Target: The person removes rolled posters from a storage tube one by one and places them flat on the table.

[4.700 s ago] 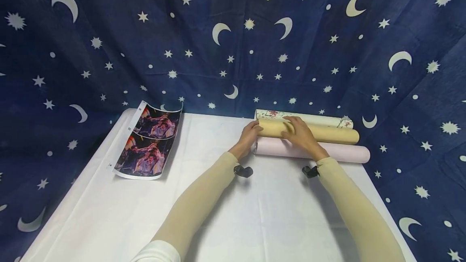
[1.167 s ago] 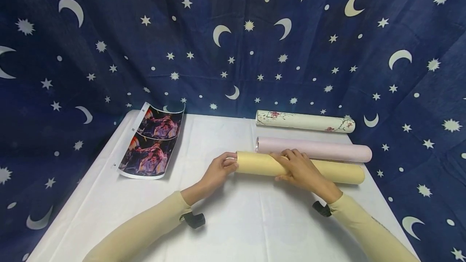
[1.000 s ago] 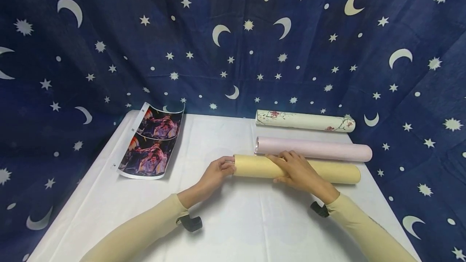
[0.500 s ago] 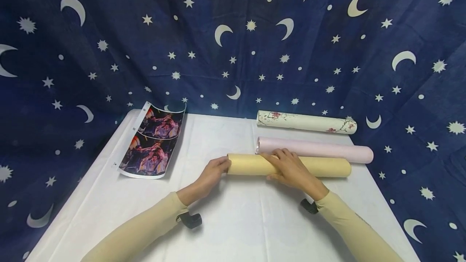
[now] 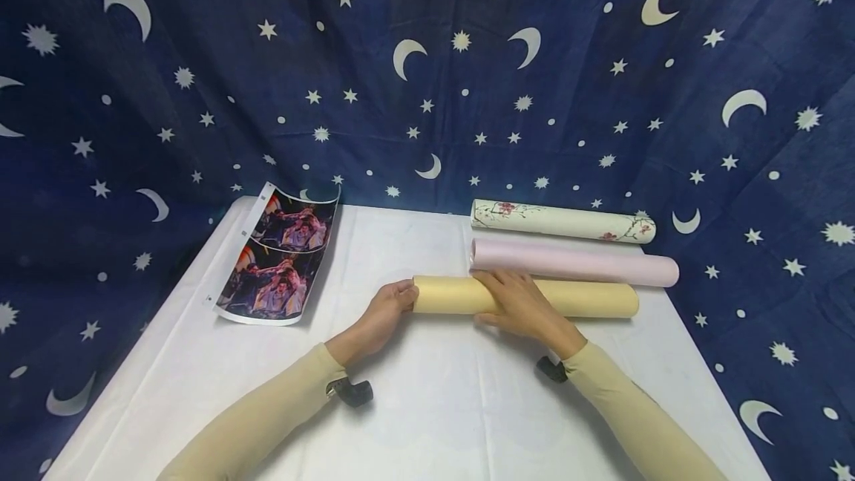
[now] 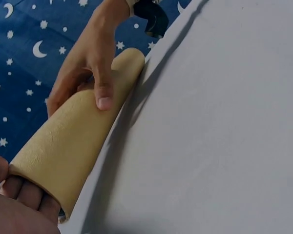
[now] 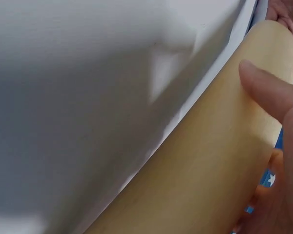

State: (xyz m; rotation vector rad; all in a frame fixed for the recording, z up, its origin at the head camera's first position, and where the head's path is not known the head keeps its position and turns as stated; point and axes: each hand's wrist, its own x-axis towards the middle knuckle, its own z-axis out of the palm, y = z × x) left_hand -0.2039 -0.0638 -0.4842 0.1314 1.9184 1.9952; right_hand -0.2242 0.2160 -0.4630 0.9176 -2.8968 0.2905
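A yellow roll of wallpaper (image 5: 588,299) lies crosswise on the white table, in front of two other rolls. My left hand (image 5: 382,318) pinches its left end; in the left wrist view several fingers (image 6: 29,195) sit inside the tube's opening, with the thumb side at the outer edge. My right hand (image 5: 524,306) grips the roll left of its middle, thumb (image 7: 266,87) on the near side and fingers over the far side. Just behind lies a pale pink roll (image 5: 574,260), close to the right hand's fingertips. Farther back is a cream roll with red blossoms (image 5: 561,221).
At the back left of the table (image 5: 427,407) lies a curled printed sheet (image 5: 277,266) with two similar colour photos. A dark blue curtain (image 5: 374,80) with moons and stars hangs behind and along both sides.
The yellow roll has come forward from between the other two rolls, then slid left, both hands holding it. Over the last half second the pink roll has shifted slightly back.
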